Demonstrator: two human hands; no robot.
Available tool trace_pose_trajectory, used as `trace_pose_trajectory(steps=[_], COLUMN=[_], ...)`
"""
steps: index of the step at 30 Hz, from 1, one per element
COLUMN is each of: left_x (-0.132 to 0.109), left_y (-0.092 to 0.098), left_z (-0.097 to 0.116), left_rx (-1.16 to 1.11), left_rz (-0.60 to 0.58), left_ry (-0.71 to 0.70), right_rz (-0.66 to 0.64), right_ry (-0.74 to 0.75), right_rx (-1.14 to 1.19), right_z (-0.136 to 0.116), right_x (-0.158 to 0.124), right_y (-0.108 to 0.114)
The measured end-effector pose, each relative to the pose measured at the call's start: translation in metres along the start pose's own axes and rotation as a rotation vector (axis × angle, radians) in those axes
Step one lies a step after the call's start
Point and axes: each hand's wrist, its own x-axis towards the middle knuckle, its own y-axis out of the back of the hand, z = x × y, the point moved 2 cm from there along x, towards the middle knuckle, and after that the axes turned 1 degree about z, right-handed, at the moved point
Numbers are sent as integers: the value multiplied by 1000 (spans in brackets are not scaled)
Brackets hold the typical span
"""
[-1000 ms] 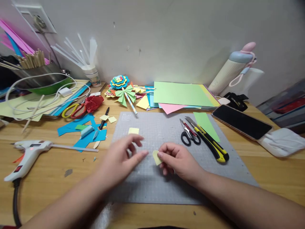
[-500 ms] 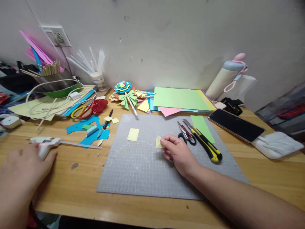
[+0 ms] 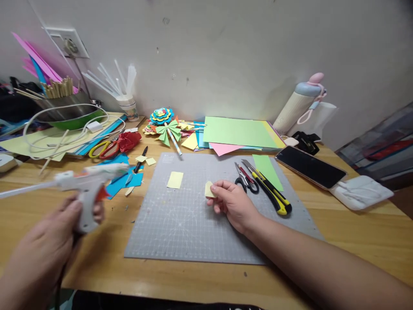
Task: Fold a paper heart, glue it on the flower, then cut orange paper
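My left hand [image 3: 54,241] is wrapped round the handle of a white glue gun [image 3: 88,189], lifted over the left of the table. Its nozzle points right and a glue stick juts out at the back; motion blurs it a little. Between thumb and fingers, my right hand [image 3: 230,202] pinches a small pale yellow piece of paper [image 3: 209,190] above the grey cutting mat [image 3: 180,241]. Another pale yellow paper rectangle [image 3: 175,180] lies flat on the mat, to the left of that hand.
Scissors [image 3: 247,178], a yellow-black utility knife [image 3: 271,191] and a green paper strip [image 3: 267,171] lie on the mat's right. Blue paper scraps [image 3: 119,185] lie left of it. Behind are paper flowers [image 3: 166,122] and coloured sheets [image 3: 238,131]; a phone [image 3: 311,167] lies right.
My left hand has picked the glue gun up from the table and swung it round, so the nozzle now points right. My right hand keeps its pinch on the paper. The view has shifted slightly.
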Motion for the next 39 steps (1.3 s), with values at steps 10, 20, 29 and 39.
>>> trace_pose_trajectory(steps=[10,20,29,39], left_x=[-44,-43,-37,-40], left_y=[-82,-84,-76,-71], left_z=[-21,-31,-33,-31], left_rx=[149,270,358,335], left_rz=[-599,-755,-748,-724], left_ry=[97,112,91,203], right_rz=[-155,-268,-341,-334], right_ry=[-112,-141,-101,-59], right_rx=[75,1,-46,-124], right_z=[1,5,3,-2], right_x=[-7,-11,-15,-18], right_y=[-7,-11,-13,-16])
